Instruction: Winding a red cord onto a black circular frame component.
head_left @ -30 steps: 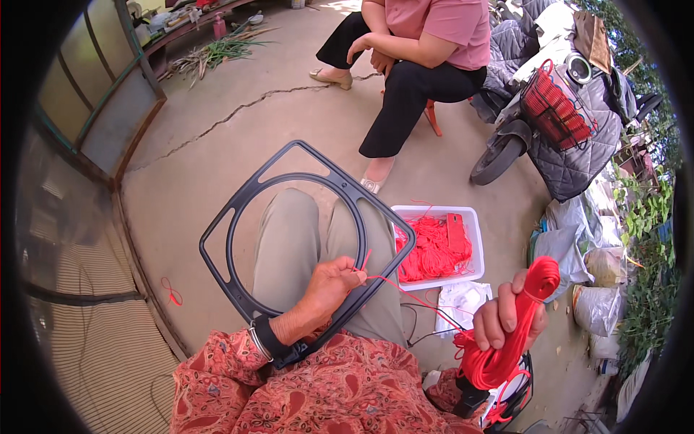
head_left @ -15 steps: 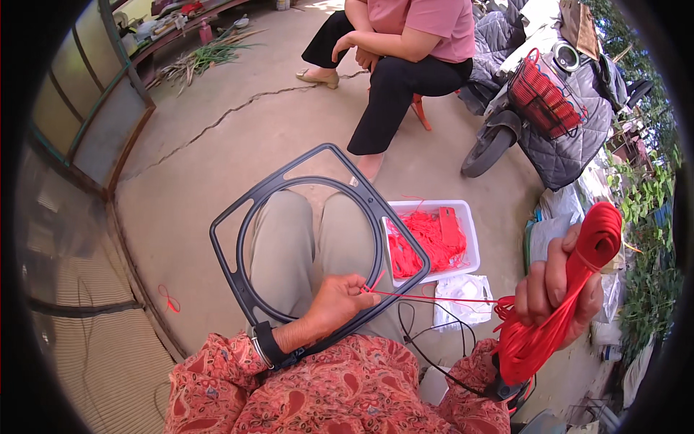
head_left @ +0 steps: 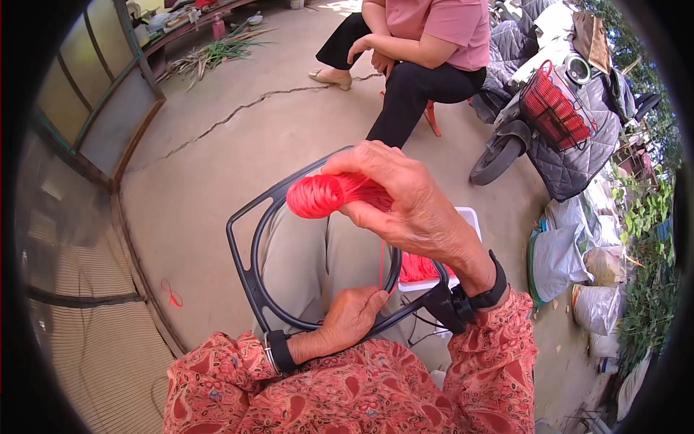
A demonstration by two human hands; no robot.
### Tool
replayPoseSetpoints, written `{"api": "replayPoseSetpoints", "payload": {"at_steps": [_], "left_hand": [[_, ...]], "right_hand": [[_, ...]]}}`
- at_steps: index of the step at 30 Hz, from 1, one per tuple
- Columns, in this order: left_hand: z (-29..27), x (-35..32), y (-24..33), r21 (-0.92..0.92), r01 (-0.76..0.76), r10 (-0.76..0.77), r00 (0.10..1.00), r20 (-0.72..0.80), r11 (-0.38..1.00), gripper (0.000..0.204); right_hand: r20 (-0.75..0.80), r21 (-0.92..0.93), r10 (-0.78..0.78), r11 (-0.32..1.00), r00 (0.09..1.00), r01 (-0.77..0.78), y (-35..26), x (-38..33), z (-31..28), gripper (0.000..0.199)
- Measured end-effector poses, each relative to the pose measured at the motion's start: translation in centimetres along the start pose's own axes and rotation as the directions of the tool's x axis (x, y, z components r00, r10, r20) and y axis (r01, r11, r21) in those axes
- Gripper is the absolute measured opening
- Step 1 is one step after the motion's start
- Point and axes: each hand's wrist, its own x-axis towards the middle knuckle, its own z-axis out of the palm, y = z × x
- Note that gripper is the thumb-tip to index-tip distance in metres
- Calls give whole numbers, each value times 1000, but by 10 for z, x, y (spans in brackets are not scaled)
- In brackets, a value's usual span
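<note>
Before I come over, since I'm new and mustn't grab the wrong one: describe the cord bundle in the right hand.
Find the dark frame on the person's lap. Above it, the right hand grips the red cord bundle, its rounded end pointing left. Unlike the red cord in the white tub, it's gathered together and held up.

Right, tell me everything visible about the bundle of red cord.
The bundle of red cord looks like smooth, thin synthetic strands, gathered lengthwise, its rounded, looped end facing left and toward the camera. The right grip holds it, hiding its other end, above the dark frame. A single red strand runs down to the left grip.
</note>
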Motion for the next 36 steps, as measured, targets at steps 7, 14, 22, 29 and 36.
{"api": "replayPoseSetpoints", "payload": {"at_steps": [7, 14, 22, 29, 36], "left_hand": [[0, 0, 9, 63, 11, -13, 999, 33, 998, 28], [-27, 8, 4, 28, 42, -42, 999, -4, 999, 26], [-50, 13, 4, -71, 113, -109, 993, 48, 991, 29], [-50, 28, -17, -126, 141, -140, 990, 19, 982, 28], [-49, 30, -5, -11, 108, -108, 994, -11, 994, 30]], "right_hand": [[394, -418, -123, 859, 911, 297, 40, -23, 60, 14], [524, -201, -144, 937, 840, 286, 65, -48, 74, 13], [634, -103, 220, 974, 741, -201, 61, -39, 68, 26], [466, 210, 184, 927, 865, -310, 58, -42, 64, 14], [124, -354, 346, 891, 930, -284, 15, -95, 28, 28]]}}
